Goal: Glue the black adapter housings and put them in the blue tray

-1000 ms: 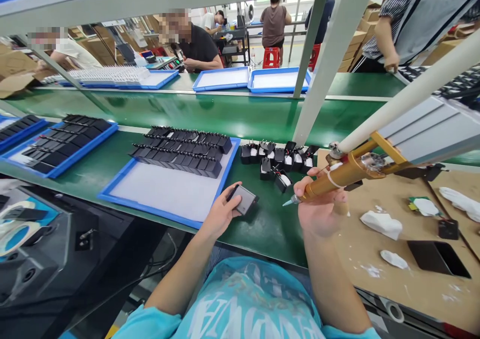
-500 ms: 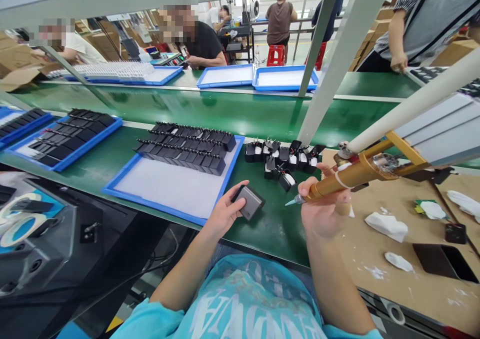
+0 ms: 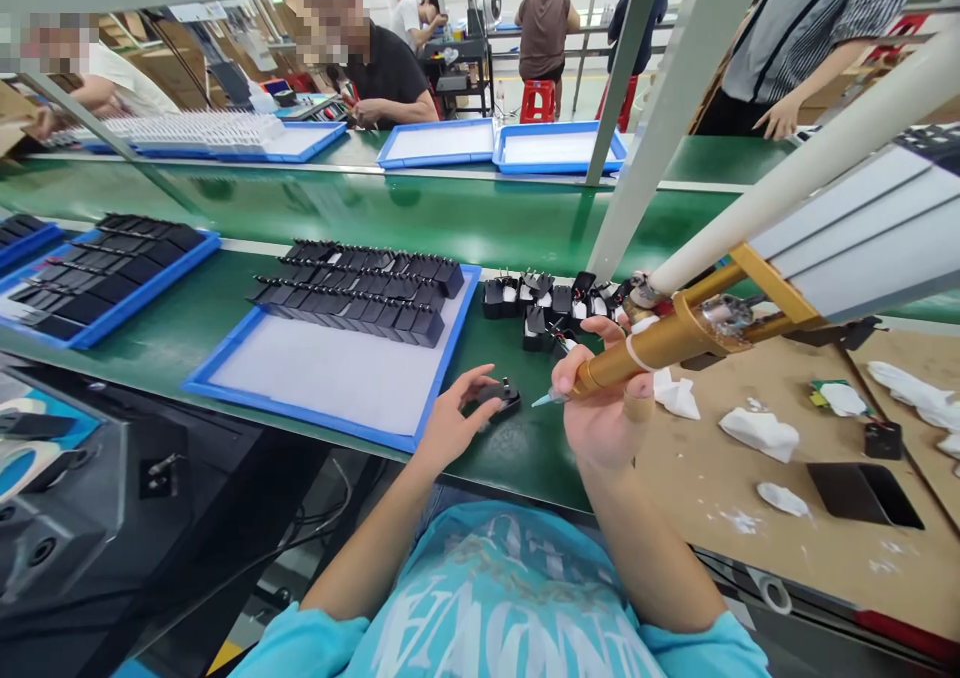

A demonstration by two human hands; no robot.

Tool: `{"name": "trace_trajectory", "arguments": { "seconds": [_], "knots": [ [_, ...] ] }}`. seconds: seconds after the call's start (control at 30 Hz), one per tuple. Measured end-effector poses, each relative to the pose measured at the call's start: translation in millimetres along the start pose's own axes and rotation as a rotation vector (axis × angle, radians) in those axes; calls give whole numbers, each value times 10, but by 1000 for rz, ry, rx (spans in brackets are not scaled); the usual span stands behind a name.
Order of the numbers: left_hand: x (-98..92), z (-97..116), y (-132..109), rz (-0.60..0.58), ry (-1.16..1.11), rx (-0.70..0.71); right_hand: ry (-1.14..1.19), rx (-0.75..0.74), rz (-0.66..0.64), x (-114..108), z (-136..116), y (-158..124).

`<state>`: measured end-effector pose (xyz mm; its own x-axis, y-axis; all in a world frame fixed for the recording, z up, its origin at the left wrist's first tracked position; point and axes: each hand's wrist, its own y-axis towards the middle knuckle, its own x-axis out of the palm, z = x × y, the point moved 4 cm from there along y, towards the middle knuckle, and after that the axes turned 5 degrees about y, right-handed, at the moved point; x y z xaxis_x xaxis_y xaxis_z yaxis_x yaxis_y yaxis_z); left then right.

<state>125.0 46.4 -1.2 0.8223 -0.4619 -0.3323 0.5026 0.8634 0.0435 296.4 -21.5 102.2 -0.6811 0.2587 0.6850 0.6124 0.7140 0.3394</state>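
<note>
One black box [image 3: 513, 398] now lies turned among the left hand's [image 3: 448, 420] spread fingers, grip unclear; right fingers clasp glue gun [image 3: 637, 353], nozzle [image 3: 547, 399] now closer, so pointing just beside box.

We are letting our left hand [image 3: 450, 423] loosen: its fingers are spreading around the black box [image 3: 504, 398], which is now turning its dark side up instead of its broad grey face. Whether they are touching it, we cannot tell. We are bringing our right hand [image 3: 600, 413] leftward with the gold glue gun [image 3: 600, 370], and the pale blue nozzle [image 3: 546, 399] is pointing closer to the box. That hand is now covering more of the nearest loose boxes [image 3: 535, 330] and uncovering a white lump [image 3: 676, 395] on its right. Across from us, a co-worker's hand [image 3: 782, 116] is opening its fingers.
</note>
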Motion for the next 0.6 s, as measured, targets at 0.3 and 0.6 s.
{"name": "trace_trajectory", "arguments": {
  "seconds": [0.3, 0.6],
  "knots": [
    [65, 88, -115, 90, 249, 120, -3, -9, 8, 49, 61, 18],
    [154, 308, -186, 168, 384, 178, -15, -31, -7, 76, 71, 9]
  ]
}}
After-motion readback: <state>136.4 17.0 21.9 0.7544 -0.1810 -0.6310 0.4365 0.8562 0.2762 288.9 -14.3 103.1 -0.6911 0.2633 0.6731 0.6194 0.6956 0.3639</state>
